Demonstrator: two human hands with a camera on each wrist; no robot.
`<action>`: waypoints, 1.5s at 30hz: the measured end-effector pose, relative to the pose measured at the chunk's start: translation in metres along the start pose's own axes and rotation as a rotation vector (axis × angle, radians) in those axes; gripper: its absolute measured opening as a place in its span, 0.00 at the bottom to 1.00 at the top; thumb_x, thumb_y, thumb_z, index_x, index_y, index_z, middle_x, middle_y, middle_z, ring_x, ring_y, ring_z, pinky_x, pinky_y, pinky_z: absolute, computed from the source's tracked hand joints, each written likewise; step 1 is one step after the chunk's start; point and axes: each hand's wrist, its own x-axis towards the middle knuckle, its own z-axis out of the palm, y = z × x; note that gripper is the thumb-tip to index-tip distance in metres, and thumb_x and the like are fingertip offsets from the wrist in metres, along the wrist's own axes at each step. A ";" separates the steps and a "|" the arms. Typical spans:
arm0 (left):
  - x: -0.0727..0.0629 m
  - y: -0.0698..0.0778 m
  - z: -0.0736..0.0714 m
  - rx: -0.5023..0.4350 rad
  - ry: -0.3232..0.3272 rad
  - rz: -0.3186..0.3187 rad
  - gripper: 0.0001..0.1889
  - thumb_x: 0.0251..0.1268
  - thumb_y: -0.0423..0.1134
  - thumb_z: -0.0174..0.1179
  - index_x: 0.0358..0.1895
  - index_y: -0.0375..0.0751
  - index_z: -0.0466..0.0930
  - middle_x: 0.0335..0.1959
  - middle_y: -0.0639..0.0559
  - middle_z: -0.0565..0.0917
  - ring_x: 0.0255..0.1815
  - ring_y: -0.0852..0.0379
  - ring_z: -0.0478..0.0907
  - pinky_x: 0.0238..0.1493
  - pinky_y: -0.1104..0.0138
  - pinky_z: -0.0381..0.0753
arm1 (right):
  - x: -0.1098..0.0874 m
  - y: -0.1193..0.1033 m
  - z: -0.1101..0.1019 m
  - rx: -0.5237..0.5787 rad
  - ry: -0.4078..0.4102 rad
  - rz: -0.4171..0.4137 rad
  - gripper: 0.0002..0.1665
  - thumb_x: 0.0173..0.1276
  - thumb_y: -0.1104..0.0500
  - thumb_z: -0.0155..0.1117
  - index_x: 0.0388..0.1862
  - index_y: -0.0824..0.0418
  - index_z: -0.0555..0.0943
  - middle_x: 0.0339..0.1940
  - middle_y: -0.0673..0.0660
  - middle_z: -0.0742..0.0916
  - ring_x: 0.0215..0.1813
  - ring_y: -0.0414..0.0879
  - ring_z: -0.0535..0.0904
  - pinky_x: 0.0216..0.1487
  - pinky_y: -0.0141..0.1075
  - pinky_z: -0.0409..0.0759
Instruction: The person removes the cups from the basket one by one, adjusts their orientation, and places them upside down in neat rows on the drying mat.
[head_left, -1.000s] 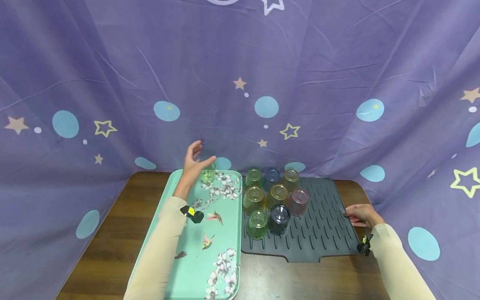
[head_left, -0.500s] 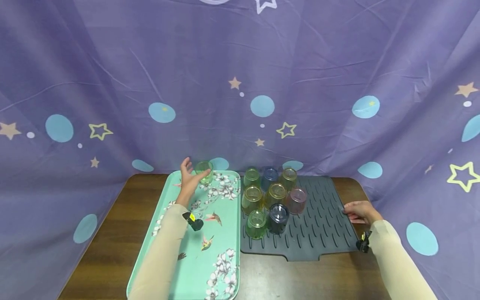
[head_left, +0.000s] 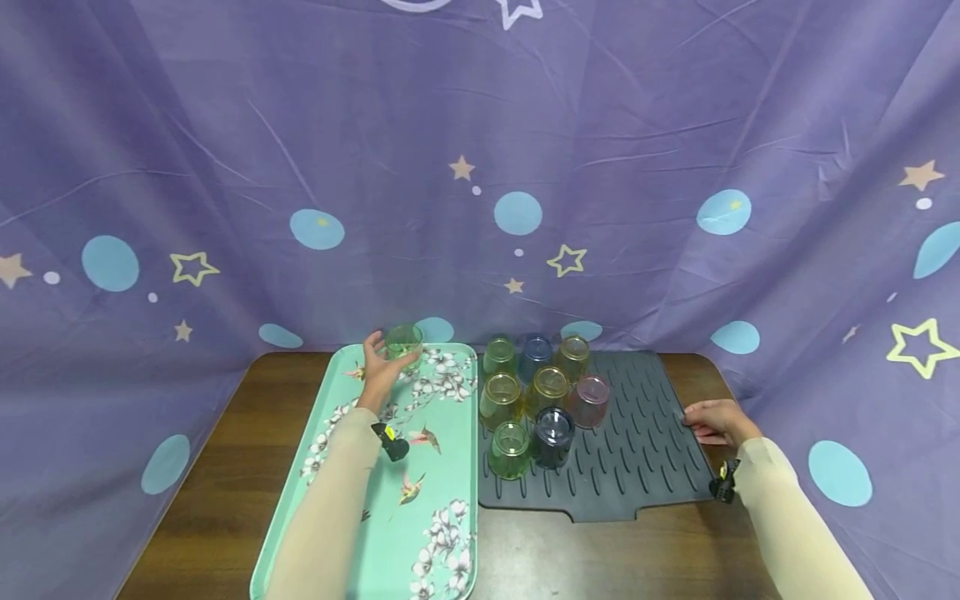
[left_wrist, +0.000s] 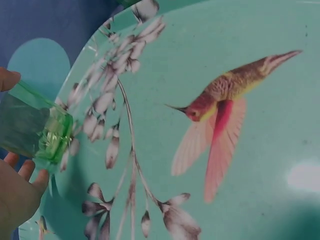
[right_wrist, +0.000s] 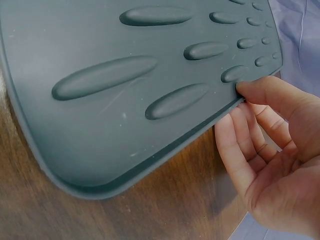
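Observation:
At the back of the mint-green tray (head_left: pixel 442 442), a clear green drinking glass (head_left: pixel 405 340) stands with its mouth up. My left hand (head_left: pixel 381 371) holds it, thumb on one side and fingers on the other; in the left wrist view the fingers (left_wrist: pixel 24 172) show at the lower side of the green glass (left_wrist: pixel 55 132). On the right, my right hand (head_left: pixel 716 421) pinches the edge of a dark grey ribbed drying mat (head_left: pixel 637 442). Its thumb (right_wrist: pixel 270 92) lies on top of the mat, the fingers curled below the edge.
Several coloured glasses stand upside down on the left part of the mat, among them a pink one (head_left: pixel 590 402), a dark one (head_left: pixel 553 437) and a green one (head_left: pixel 510 450). Tray and mat lie side by side on a wooden table (head_left: pixel 217 450). A purple curtain (head_left: pixel 420 250) hangs right behind.
My left hand has come down from above and beside the green glass and closed around it. The right hand keeps its pinch on the mat's edge. The head view has shifted slightly.

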 end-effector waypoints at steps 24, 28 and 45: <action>0.009 -0.009 0.001 0.028 0.010 -0.022 0.44 0.60 0.34 0.72 0.75 0.43 0.55 0.75 0.38 0.60 0.72 0.40 0.62 0.68 0.49 0.69 | -0.004 0.001 0.001 0.002 0.000 0.002 0.03 0.68 0.67 0.64 0.37 0.61 0.83 0.21 0.48 0.82 0.26 0.39 0.82 0.33 0.34 0.86; 0.012 -0.009 0.000 0.047 -0.004 -0.017 0.45 0.60 0.35 0.72 0.76 0.44 0.54 0.75 0.37 0.60 0.71 0.40 0.62 0.67 0.50 0.70 | -0.004 0.001 0.001 0.001 0.004 0.002 0.03 0.68 0.67 0.64 0.37 0.61 0.84 0.21 0.47 0.82 0.26 0.39 0.82 0.33 0.34 0.86; 0.013 -0.005 -0.002 0.079 -0.040 -0.028 0.44 0.61 0.37 0.72 0.77 0.47 0.55 0.74 0.39 0.63 0.69 0.41 0.66 0.64 0.52 0.72 | -0.004 -0.002 0.001 -0.007 0.008 -0.010 0.04 0.69 0.66 0.64 0.40 0.65 0.84 0.22 0.48 0.83 0.27 0.40 0.82 0.34 0.34 0.87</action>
